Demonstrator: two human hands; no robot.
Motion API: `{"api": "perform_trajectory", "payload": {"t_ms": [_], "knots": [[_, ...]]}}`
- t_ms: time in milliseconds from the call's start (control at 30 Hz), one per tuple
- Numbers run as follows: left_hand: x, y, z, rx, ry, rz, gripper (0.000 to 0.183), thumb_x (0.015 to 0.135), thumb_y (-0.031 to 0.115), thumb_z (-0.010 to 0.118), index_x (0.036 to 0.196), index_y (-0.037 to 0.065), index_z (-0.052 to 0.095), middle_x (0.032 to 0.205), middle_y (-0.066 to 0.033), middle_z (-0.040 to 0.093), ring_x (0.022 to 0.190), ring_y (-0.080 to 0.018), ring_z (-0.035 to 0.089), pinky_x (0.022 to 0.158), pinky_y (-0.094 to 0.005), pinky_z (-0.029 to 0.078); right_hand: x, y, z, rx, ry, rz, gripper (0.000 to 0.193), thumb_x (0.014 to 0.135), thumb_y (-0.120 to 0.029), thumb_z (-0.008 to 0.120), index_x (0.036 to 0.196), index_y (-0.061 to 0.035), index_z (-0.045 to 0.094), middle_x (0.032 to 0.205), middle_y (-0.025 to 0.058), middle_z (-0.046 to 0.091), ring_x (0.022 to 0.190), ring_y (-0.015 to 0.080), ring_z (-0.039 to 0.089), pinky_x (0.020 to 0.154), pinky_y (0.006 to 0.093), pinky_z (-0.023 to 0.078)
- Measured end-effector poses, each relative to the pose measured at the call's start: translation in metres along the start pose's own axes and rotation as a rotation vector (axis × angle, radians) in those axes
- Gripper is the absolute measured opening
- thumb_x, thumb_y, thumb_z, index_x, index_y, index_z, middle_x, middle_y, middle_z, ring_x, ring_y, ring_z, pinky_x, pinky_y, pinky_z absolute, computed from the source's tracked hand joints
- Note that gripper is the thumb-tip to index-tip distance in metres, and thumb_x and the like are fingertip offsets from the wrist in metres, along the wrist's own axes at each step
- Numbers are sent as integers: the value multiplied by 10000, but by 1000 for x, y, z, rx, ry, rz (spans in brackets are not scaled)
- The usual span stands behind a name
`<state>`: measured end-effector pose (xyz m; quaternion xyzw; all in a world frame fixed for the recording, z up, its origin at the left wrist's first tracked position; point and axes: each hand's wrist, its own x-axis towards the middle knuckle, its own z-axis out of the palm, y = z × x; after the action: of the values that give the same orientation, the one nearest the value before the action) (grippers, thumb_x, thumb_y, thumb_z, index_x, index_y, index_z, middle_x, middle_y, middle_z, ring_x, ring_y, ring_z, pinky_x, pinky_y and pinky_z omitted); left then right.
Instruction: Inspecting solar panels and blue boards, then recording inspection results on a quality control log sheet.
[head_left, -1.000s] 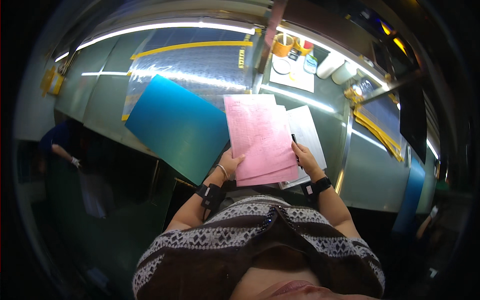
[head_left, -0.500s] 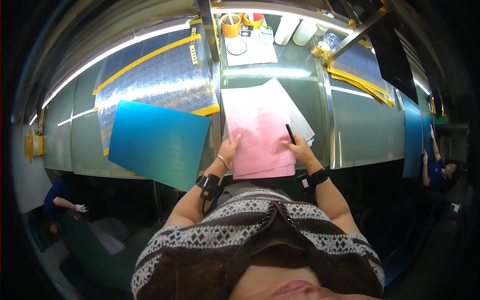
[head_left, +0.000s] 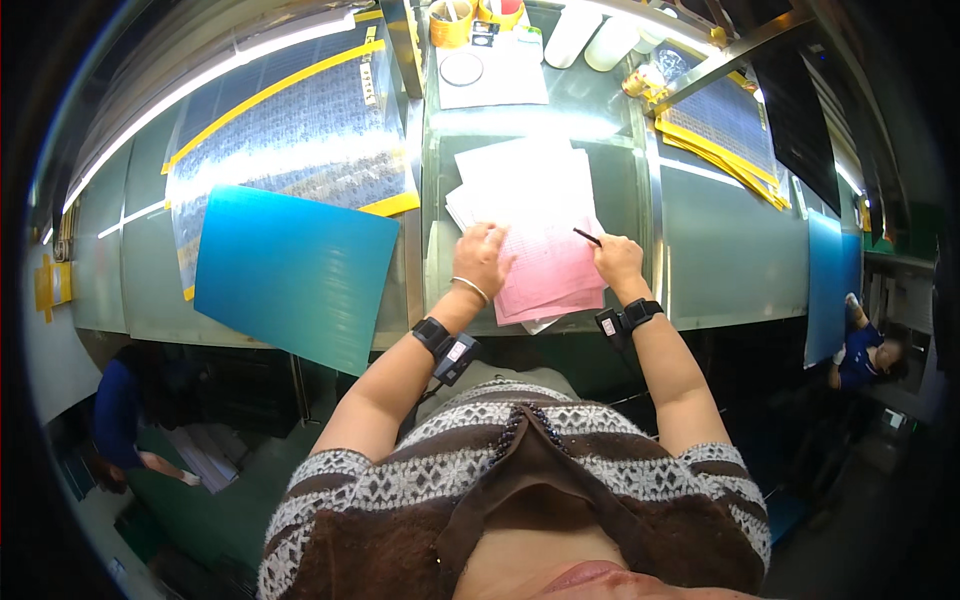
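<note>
A stack of pink printed sheets [head_left: 550,262] lies on the bench in front of me. Whitish sheets [head_left: 525,170] stick out beyond its far and left edges. My left hand [head_left: 484,262] rests at the stack's left side, fingers spread and nothing gripped. At the right edge, my right hand [head_left: 619,262] is closed round a slim black pen [head_left: 587,237]. The pen points left across the paper, its end over the sheets; whether it touches them I cannot tell.
Left of the papers lies a blue panel [head_left: 295,275], partly over a yellow-taped patterned sheet [head_left: 290,130]. Tape rolls [head_left: 452,24] and white bottles [head_left: 611,43] stand at the back. Metal posts [head_left: 404,50] rise from the bench. Two co-workers in blue [head_left: 118,405] are at the sides.
My left hand has let go of the pink sheets' left edge and spread its fingers farther up. The pink sheets sit askew, with more white paper showing. The pen has tipped flatter, pointing left.
</note>
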<state>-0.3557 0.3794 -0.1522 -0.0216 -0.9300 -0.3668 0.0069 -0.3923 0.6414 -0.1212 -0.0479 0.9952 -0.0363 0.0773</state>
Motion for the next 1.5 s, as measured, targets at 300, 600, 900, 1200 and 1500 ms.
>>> {"api": "perform_trajectory", "payload": {"t_ms": [300, 600, 900, 1200, 1500], "knots": [[-12, 19, 38, 314, -256, 221, 665, 728, 415, 705, 1332, 266, 471, 1490, -97, 252, 1384, -334, 187, 1068, -577, 204, 15, 10, -10, -177, -1, -197, 150, 756, -204, 615, 785, -64, 659, 699, 132, 650, 670, 313, 644, 603, 415, 507], [13, -5, 39, -201, -76, 120, 469, 806, 320, 664, 1225, 128, 576, 1220, -147, 568, 1105, -278, 551, 969, -368, 407, 7, -55, -36, 1070, -181, 60, 206, 921, -210, 538, 856, -24, 600, 654, 73, 581, 559, 178, 564, 550, 306, 470], [0, 10, 16, -330, -192, -5, 725, 696, 216, 743, 1302, -18, 421, 1254, -210, 509, 1170, -340, 487, 1003, -385, 377, 15, -70, 5, 1425, -329, 55, 187, 948, -153, 530, 979, 2, 629, 658, -30, 518, 562, 50, 474, 508, 215, 398], [0, -2, 25, -506, 115, -96, 286, 754, 51, 633, 1029, -18, 589, 958, -185, 637, 892, -357, 613, 817, -357, 482, 33, -43, 27, 2218, -222, 280, 467, 990, -337, 378, 960, 66, 612, 722, 76, 572, 644, 136, 494, 732, 311, 448], [-7, -12, 6, -73, 363, -84, 206, 705, 50, 709, 820, 35, 538, 796, -126, 521, 763, -279, 546, 685, -359, 460, 19, -78, 70, 1258, 146, -360, 460, 985, -317, 417, 1270, 43, 430, 1133, 162, 567, 1163, 298, 516, 1009, 444, 408]]}}
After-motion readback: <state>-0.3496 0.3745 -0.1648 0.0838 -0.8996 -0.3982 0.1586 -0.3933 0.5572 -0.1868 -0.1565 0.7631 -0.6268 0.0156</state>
